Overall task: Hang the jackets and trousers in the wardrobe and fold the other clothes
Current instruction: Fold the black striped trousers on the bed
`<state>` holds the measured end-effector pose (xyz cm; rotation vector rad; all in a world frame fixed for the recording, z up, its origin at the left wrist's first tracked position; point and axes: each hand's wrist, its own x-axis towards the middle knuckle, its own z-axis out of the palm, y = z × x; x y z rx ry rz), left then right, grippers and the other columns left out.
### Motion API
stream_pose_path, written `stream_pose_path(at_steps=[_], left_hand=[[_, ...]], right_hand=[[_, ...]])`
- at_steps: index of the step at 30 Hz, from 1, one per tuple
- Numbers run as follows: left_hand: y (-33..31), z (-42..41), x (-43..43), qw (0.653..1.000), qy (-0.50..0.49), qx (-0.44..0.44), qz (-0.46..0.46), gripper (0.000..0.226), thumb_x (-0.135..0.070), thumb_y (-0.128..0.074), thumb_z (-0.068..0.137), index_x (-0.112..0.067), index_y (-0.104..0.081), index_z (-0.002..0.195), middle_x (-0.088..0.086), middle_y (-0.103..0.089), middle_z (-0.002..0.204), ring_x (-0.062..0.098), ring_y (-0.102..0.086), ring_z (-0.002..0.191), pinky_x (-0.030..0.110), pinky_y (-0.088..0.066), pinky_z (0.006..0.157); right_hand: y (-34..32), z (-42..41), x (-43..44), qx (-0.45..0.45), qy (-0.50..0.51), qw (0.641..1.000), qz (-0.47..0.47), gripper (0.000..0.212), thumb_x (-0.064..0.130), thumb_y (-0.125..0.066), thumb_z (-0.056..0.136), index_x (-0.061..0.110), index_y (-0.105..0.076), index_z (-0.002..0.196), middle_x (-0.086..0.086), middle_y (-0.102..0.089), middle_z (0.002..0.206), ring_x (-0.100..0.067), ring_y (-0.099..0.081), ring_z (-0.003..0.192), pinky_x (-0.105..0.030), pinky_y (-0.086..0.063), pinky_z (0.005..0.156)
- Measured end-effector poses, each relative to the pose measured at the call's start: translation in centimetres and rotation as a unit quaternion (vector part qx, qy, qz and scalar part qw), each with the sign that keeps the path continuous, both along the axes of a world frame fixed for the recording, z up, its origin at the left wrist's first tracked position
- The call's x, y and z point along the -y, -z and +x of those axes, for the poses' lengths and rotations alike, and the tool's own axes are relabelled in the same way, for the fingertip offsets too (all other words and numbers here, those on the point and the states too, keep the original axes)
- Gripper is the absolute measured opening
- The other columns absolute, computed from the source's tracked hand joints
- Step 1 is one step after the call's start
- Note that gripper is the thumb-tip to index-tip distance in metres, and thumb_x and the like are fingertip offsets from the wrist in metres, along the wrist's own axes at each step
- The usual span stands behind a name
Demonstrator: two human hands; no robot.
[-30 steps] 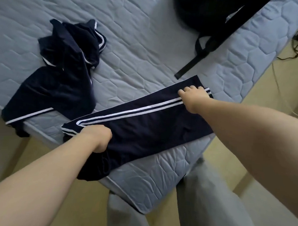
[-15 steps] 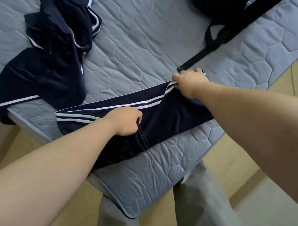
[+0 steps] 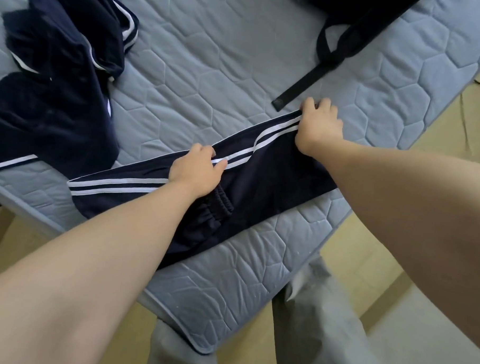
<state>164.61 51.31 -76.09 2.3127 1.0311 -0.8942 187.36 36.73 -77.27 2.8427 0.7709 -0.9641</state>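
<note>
With the left hand [image 3: 196, 173], pinches the white-striped edge of the navy trousers [image 3: 274, 189] near the middle, fingers curled over the stripes. With the right hand [image 3: 319, 124], clamps the far end of that same edge, just beside the tip of a black strap [image 3: 298, 85]. Keeps the trousers on the bed [image 3: 225, 57], stretched across its near corner and reaching the mattress edge on the left. Compared with a second ago, has shifted the left hand from the left end of the garment inward and up to the striped edge. Has also carried the right hand further up the bed, towards the strap. Has left the stripes, straight and flat a second ago, slack and curving between the two grips, with the elastic waistband [image 3: 221, 205] now bunched below the left wrist. Looks like gathering the garment by one long edge, probably to double it lengthwise or lift it for hanging; not yet off the mattress, so hanging remains undone. Leaves a dark jacket heap [image 3: 52, 113] crumpled at the far left, untouched and well apart from both hands, and a black bag [image 3: 350, 21] at the top.
</note>
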Motion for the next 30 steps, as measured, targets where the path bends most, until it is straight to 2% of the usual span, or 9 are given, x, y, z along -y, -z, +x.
stream_pose_path(at_steps=[3,5,11,13,16,19,23,27,30], left_hand=[[0.2,0.5,-0.3,1.000,0.018,0.012,0.022,0.019,-0.037,-0.046,0.098,-0.024,-0.058,0.106,0.005,-0.058,0.121,0.034,-0.060,0.106,0.039,-0.043,0.082],[0.1,0.7,-0.4,0.999,0.032,0.011,0.024,0.012,-0.032,-0.047,0.097,-0.027,-0.057,0.095,0.002,-0.062,0.115,0.032,-0.060,0.101,0.036,-0.040,0.076],[-0.1,0.7,-2.3,0.987,-0.023,0.046,0.151,0.022,-0.034,-0.045,0.102,-0.018,-0.059,0.105,0.011,-0.061,0.116,0.040,-0.062,0.103,0.043,-0.042,0.081],[0.0,0.8,-3.0,0.986,-0.043,0.048,0.152,0.022,-0.036,-0.047,0.102,-0.017,-0.058,0.106,0.011,-0.058,0.118,0.040,-0.060,0.103,0.044,-0.042,0.082],[-0.1,1.0,-3.1,0.988,-0.066,0.079,0.119,0.028,-0.045,-0.049,0.100,-0.018,-0.053,0.107,0.009,-0.054,0.117,0.039,-0.059,0.099,0.043,-0.042,0.080],[-0.8,1.2,-2.5,0.992,-0.020,0.105,0.059,0.030,-0.051,-0.053,0.095,-0.024,-0.056,0.084,0.003,-0.060,0.097,0.035,-0.060,0.092,0.039,-0.045,0.077],[-2.6,1.6,-1.0,0.991,0.048,0.128,0.002,0.020,-0.042,-0.064,0.086,-0.026,-0.056,0.077,-0.005,-0.056,0.086,0.025,-0.056,0.081,0.033,-0.041,0.075],[-4.2,3.6,1.1,0.981,0.151,0.068,-0.103,0.030,-0.046,-0.065,0.088,-0.023,-0.064,0.069,-0.009,-0.061,0.064,0.014,-0.059,0.073,0.029,-0.035,0.073],[-4.7,6.9,2.5,0.978,0.131,0.058,-0.152,0.036,-0.045,-0.067,0.087,-0.019,-0.065,0.063,-0.008,-0.058,0.057,0.009,-0.054,0.064,0.031,-0.040,0.072]], right_hand=[[0.2,-0.1,-0.1,-0.002,0.073,0.997,0.026,0.056,-0.003,-0.053,0.083,0.013,-0.038,0.135,-0.017,-0.037,0.136,-0.037,-0.039,0.124,-0.048,-0.040,0.102],[0.3,-0.1,0.0,0.001,0.087,0.996,0.024,0.056,-0.003,-0.052,0.083,0.011,-0.038,0.136,-0.016,-0.036,0.138,-0.037,-0.039,0.126,-0.048,-0.040,0.103],[1.4,-0.1,-0.2,0.021,0.122,0.992,0.013,0.059,-0.002,-0.056,0.083,0.012,-0.038,0.138,-0.015,-0.038,0.139,-0.036,-0.040,0.128,-0.047,-0.035,0.104],[2.1,0.0,-0.1,0.031,0.139,0.990,0.001,0.059,0.001,-0.058,0.084,0.013,-0.039,0.138,-0.013,-0.040,0.140,-0.034,-0.040,0.130,-0.047,-0.033,0.104],[2.9,0.0,0.3,0.038,0.178,0.983,-0.005,0.047,0.010,-0.059,0.089,0.012,-0.043,0.133,-0.012,-0.044,0.140,-0.033,-0.041,0.131,-0.046,-0.033,0.104],[3.5,0.5,1.1,0.023,0.196,0.980,-0.007,0.038,0.024,-0.055,0.096,0.011,-0.046,0.131,-0.012,-0.048,0.139,-0.033,-0.043,0.131,-0.046,-0.033,0.105],[3.7,1.7,2.6,-0.047,0.189,0.980,0.030,0.047,0.041,-0.050,0.101,0.007,-0.046,0.133,-0.018,-0.050,0.137,-0.040,-0.047,0.129,-0.049,-0.038,0.103],[3.6,2.5,4.0,-0.087,0.152,0.979,0.100,0.045,0.047,-0.045,0.104,0.007,-0.046,0.124,-0.022,-0.058,0.124,-0.043,-0.055,0.114,-0.042,-0.040,0.083],[3.6,2.9,4.4,-0.103,0.149,0.977,0.116,0.044,0.050,-0.046,0.102,0.009,-0.046,0.119,-0.021,-0.061,0.120,-0.043,-0.057,0.110,-0.040,-0.040,0.079]])
